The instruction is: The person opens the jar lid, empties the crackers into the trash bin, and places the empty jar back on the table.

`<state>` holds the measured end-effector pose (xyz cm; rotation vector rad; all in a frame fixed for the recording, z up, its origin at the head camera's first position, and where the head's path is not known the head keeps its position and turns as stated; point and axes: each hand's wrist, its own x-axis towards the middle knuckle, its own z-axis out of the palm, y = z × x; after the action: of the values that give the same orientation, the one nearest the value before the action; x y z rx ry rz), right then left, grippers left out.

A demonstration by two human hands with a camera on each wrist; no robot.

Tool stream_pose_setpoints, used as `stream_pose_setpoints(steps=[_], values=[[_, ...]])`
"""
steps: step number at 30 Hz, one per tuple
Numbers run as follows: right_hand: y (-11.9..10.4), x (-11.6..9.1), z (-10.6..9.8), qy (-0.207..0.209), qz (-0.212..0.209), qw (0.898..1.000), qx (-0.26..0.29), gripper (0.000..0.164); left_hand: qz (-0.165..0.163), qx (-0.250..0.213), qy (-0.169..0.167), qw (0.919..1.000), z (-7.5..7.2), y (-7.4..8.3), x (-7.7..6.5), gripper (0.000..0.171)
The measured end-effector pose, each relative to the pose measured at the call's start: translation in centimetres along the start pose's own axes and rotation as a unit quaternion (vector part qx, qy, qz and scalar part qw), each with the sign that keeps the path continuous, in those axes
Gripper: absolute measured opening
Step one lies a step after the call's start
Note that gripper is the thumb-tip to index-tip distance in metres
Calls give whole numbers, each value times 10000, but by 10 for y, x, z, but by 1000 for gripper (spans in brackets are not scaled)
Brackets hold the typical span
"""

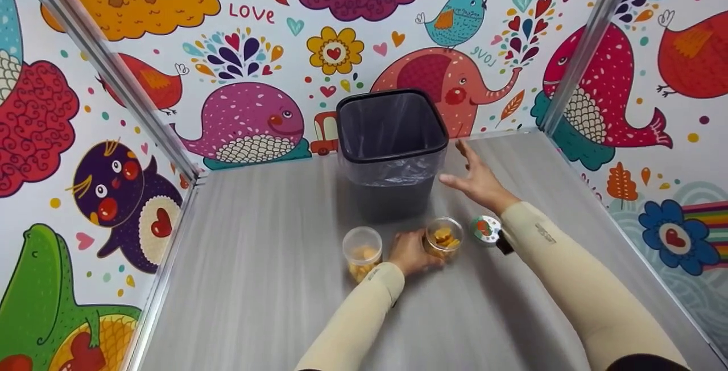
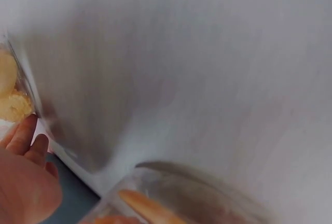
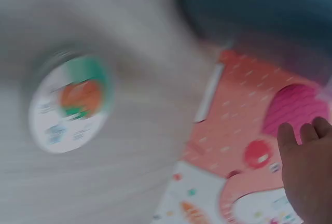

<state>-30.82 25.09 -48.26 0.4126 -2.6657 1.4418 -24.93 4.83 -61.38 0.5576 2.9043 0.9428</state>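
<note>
My left hand (image 1: 410, 252) grips the side of a clear plastic jar (image 1: 442, 241) that holds yellow-orange snack pieces (image 1: 445, 236). To the left of that hand, close by the wrist, stands a second clear jar (image 1: 362, 246) with pale yellow pieces low inside. My right hand (image 1: 476, 182) is raised, thumb and fingers spread, just right of a dark bin (image 1: 392, 197), and holds nothing. A round lid (image 1: 485, 229) with a red and green picture lies on the table beside the gripped jar; the right wrist view shows it blurred.
The bin's mouth is lined with a clear bag (image 1: 404, 172) folded over its rim. It stands at the back of the grey table (image 1: 256, 280). Printed cartoon panels (image 1: 244, 115) with metal corner posts (image 1: 588, 46) enclose the back and sides.
</note>
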Motion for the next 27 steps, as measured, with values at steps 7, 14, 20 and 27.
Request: stream_pose_setpoints(steps=[7, 14, 20, 27], values=[[-31, 24, 10, 70, -259, 9994, 239, 106, 191, 62, 68, 9998, -1, 1, 0, 63], [-37, 34, 17, 227, -76, 9979, 601, 108, 74, 128, 39, 9999, 0, 2, -2, 69], [-39, 39, 14, 317, 93, 9984, 456, 113, -17, 23, 11, 10000, 2, 2, -2, 68], [-39, 45, 9, 261, -101, 9993, 247, 112, 4, 0, 23, 10000, 3, 2, -1, 77]])
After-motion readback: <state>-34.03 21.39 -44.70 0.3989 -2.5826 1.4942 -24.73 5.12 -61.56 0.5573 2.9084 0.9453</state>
